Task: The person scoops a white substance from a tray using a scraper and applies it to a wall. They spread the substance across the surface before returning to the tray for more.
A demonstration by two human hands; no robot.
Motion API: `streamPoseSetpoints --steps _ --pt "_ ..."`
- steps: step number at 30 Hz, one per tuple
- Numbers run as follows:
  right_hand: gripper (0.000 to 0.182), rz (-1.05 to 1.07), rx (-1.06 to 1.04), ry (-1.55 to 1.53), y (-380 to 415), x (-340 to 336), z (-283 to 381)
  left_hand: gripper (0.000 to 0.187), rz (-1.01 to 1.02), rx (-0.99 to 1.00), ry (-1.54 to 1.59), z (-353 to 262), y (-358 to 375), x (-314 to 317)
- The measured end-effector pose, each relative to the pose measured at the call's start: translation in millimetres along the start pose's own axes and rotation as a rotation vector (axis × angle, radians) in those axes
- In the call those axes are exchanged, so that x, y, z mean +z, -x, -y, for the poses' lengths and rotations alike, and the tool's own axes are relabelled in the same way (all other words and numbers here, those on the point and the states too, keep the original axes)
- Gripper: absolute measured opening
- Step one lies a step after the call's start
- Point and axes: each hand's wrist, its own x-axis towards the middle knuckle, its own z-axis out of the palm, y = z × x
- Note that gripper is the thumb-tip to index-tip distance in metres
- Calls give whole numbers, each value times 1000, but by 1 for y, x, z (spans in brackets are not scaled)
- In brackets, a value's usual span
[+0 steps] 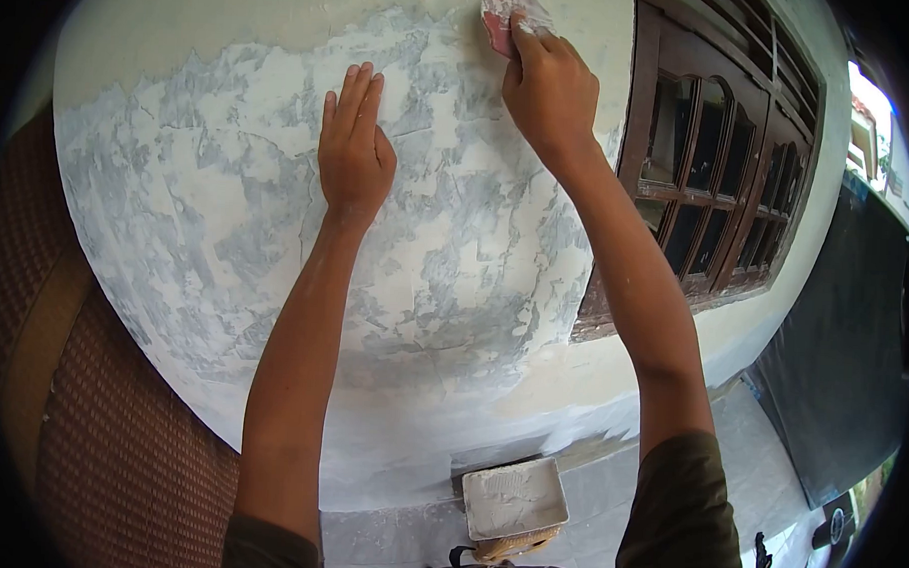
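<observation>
My right hand [553, 92] grips a red putty spreader [500, 30] smeared with white putty, up against the wall near the window frame. My left hand [356, 150] lies on the wall with its fingers stretched out and holds nothing. Around both hands the wall [247, 197] is covered in patchy white and grey putty, with a plain cream band above it. Down on the floor, a white tray [516, 498] contains white putty.
To the right is a brown wooden window [714, 153] with glass panes. A large dark panel [843, 338] leans beyond it. Brown woven matting [134, 423] borders the wall on the left. Grey tiles [386, 537] make up the floor below.
</observation>
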Motion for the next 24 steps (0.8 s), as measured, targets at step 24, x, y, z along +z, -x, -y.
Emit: streamPoseSetpoints --steps 24 --pt "33 284 -92 -104 77 -19 46 48 -16 13 18 0 -2 0"
